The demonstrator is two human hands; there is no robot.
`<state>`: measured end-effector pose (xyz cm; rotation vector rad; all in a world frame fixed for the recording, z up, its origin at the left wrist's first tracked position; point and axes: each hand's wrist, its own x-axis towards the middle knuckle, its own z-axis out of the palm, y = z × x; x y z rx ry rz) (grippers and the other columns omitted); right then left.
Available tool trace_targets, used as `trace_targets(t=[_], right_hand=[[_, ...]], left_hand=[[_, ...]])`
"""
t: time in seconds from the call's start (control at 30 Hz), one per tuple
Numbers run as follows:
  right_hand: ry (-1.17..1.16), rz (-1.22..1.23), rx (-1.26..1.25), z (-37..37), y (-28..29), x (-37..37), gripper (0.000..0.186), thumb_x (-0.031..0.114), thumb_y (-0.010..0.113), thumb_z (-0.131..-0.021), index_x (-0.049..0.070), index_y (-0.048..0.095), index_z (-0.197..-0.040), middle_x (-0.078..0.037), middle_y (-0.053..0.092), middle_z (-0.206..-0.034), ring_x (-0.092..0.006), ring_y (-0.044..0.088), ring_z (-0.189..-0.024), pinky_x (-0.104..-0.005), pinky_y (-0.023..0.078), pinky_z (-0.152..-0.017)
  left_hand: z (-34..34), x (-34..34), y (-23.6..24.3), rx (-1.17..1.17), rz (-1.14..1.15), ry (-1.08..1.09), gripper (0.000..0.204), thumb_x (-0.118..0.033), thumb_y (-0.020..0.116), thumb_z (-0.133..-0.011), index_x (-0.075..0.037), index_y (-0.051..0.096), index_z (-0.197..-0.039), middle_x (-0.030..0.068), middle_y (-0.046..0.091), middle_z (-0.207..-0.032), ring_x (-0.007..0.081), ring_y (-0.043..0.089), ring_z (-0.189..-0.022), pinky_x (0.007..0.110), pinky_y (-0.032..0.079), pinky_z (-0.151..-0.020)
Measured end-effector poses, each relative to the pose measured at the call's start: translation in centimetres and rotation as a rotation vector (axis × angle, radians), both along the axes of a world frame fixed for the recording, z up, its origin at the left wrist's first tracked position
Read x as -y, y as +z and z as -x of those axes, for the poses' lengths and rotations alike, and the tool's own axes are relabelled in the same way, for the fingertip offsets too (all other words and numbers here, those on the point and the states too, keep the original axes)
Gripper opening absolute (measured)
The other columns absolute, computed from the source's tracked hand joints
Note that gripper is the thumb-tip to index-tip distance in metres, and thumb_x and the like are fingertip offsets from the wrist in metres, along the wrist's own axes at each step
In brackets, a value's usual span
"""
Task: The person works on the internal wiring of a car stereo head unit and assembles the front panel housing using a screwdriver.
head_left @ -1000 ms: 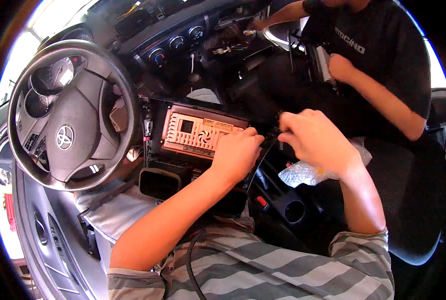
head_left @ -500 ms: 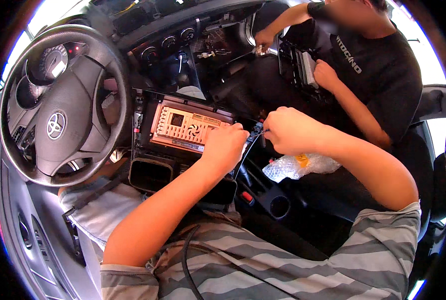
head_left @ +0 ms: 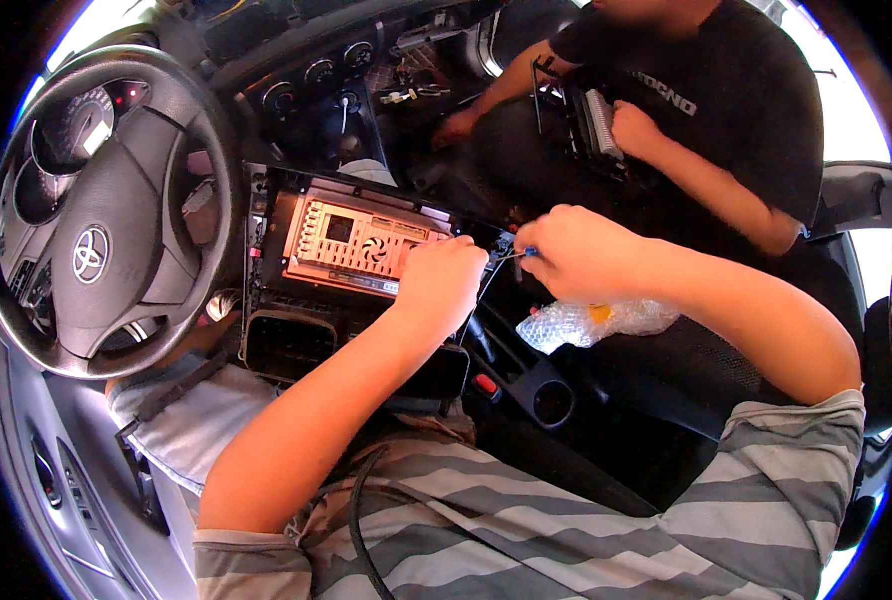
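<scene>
Both hands have drifted slightly rightward since half a second ago. Left hand (head_left: pixel 444 285) rests closed on the right end of the car stereo unit (head_left: pixel 351 240), which lies beside the steering wheel (head_left: pixel 96 215). Right hand (head_left: pixel 576 250) pinches a small screwdriver (head_left: pixel 514 254) at the unit's corner. A plastic bag (head_left: pixel 591 322) lies below that hand.

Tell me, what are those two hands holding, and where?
Right hand grips a small screwdriver by its handle; left hand steadies the car stereo unit at its right edge.
</scene>
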<state>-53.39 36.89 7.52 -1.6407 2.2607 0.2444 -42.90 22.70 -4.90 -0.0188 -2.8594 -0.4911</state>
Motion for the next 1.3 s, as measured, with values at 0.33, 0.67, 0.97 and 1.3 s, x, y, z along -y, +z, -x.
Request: trace_targets(t=[0.33,0.67,0.97,1.3], right_hand=[[-0.393,-0.172,0.367,1.4,-2.1,1.3,0.022,0.008,0.052,-0.081,-0.004,0.067,-0.091,-0.019,0.065,-0.070,-0.0320,0.066,-0.073,-0.0410,0.052,-0.069],[0.325,-0.346,-0.212,-0.4,-0.5,1.9,0.024,0.015,0.067,-0.070,0.001,0.066,-0.089,-0.018,0.068,-0.077,-0.0363,0.069,-0.076,-0.0443,0.056,-0.069],[0.679,-0.158,-0.201,1.1,-2.0,3.2,0.022,0.022,0.056,-0.079,0.006,0.070,-0.074,-0.014,0.068,-0.070,-0.0323,0.069,-0.070,-0.0454,0.055,-0.061],[-0.430,-0.316,0.391,1.2,-0.1,3.7,0.019,0.020,0.059,-0.078,0.007,0.072,-0.074,-0.014,0.069,-0.074,-0.0321,0.070,-0.073,-0.0431,0.056,-0.064]], left_hand=[[-0.1,0.0,0.1,0.065,0.036,-0.008,0.018,-0.018,0.068,-0.077,-0.009,0.071,-0.092,0.0112,0.068,-0.085,0.0307,0.065,-0.083,0.043,0.052,-0.073],[0.1,-0.3,0.6,0.112,-0.015,0.014,0.016,-0.009,0.066,-0.071,-0.008,0.072,-0.086,0.0159,0.068,-0.077,0.0339,0.067,-0.074,0.045,0.053,-0.069],[0.0,0.1,0.4,0.082,0.076,0.013,0.010,-0.009,0.062,-0.076,-0.007,0.072,-0.077,0.0140,0.070,-0.077,0.0285,0.071,-0.075,0.040,0.055,-0.067],[-0.1,0.9,0.6,-0.049,-0.171,-0.035,0.020,-0.019,0.070,-0.079,-0.010,0.071,-0.097,0.0076,0.068,-0.091,0.0316,0.066,-0.082,0.042,0.053,-0.073]])
